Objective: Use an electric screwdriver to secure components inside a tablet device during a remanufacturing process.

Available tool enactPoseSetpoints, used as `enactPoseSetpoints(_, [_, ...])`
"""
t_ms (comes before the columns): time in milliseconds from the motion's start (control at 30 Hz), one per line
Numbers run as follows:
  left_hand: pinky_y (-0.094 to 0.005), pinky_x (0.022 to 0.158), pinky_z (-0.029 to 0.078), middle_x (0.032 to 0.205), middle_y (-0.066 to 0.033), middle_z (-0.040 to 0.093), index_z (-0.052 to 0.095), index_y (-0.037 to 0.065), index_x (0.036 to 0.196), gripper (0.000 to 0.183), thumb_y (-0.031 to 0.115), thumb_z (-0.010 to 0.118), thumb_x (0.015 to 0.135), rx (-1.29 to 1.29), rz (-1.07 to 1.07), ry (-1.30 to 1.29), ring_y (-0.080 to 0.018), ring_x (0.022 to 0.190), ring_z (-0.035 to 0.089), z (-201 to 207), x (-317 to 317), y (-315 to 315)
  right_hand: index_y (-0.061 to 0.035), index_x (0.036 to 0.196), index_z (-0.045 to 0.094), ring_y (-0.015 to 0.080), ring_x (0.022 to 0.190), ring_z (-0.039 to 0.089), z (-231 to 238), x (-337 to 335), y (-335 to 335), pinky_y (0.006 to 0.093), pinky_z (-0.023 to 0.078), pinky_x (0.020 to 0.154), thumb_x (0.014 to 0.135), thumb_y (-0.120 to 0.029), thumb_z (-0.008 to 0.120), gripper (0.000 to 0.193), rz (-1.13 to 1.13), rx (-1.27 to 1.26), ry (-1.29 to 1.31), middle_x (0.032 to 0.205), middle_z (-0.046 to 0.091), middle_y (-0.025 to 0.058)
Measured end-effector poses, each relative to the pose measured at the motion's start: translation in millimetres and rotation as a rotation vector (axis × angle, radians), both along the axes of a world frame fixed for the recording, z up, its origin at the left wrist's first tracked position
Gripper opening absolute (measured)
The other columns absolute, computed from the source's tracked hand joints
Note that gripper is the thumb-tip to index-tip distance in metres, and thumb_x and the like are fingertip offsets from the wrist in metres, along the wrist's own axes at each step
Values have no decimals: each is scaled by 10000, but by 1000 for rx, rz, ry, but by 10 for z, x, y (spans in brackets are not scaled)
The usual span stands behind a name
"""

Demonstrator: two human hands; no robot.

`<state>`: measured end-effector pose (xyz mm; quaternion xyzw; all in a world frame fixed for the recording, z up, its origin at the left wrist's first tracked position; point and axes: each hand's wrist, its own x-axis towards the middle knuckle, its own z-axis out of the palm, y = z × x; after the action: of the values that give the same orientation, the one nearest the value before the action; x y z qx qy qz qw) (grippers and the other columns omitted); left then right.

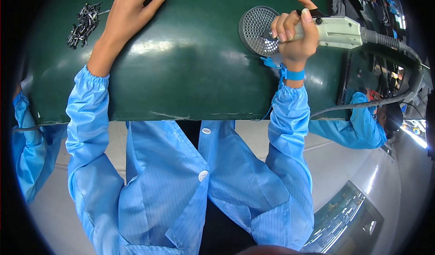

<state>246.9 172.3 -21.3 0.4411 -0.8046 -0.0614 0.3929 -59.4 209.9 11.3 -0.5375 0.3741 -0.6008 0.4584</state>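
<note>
My right hand (pixel 297 37) is wrapped round a pale green handheld tool (pixel 340 32), shaped like an electric screwdriver, with a ribbed sleeve at its cable end. Behind and beside the fingers lies a round grey perforated metal disc (pixel 254 26); whether the tool joins it or only overlaps it I cannot tell. My left hand (pixel 129 10) reaches to the top edge of the view, thumb extended and apart from the palm, with nothing seen in it. Some of its fingertips are cut off by that edge. Left of this hand is a pile of small black screw-like parts (pixel 84 25).
The dark green table (pixel 190 83) has a worn front edge. A thick grey cable (pixel 371 103) curves along the right side. A blue band (pixel 294 75) with a cord circles my right wrist. Blue sleeves of other people show at left (pixel 29 141) and right (pixel 362 128).
</note>
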Motion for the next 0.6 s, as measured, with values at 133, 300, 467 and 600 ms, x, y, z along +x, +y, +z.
enactPoseSetpoints(133, [-392,799,518,1096,-176,626,697,-6,903,111,98,697,864,82,-15,141,-343,949,631,25,10,-14,86,1223,502,118,445,355,150,14,22,319,382,467,979,-261,382,442,23,-50,-56,520,318,-5])
enactPoseSetpoints(300, [-357,753,514,1003,-79,678,714,41,949,131,159,698,897,-162,-28,-2,-272,862,653,-149,143,-138,91,1190,512,113,439,346,287,53,90,307,379,455,981,-234,398,402,60,-53,-80,526,324,-4])
enactPoseSetpoints(467, [-348,769,507,1053,-110,674,660,42,1134,217,22,605,925,-83,-56,16,-284,876,653,-33,-148,-13,63,1040,638,90,446,454,309,64,154,259,379,435,913,-83,630,194,86,46,-233,563,483,0])
enactPoseSetpoints(600, [-367,813,514,1167,-143,631,623,67,1257,397,17,665,865,-73,-138,-116,-291,943,639,9,-337,61,92,1040,602,89,420,417,338,135,176,268,390,431,934,-79,567,204,33,59,-96,520,437,-1])
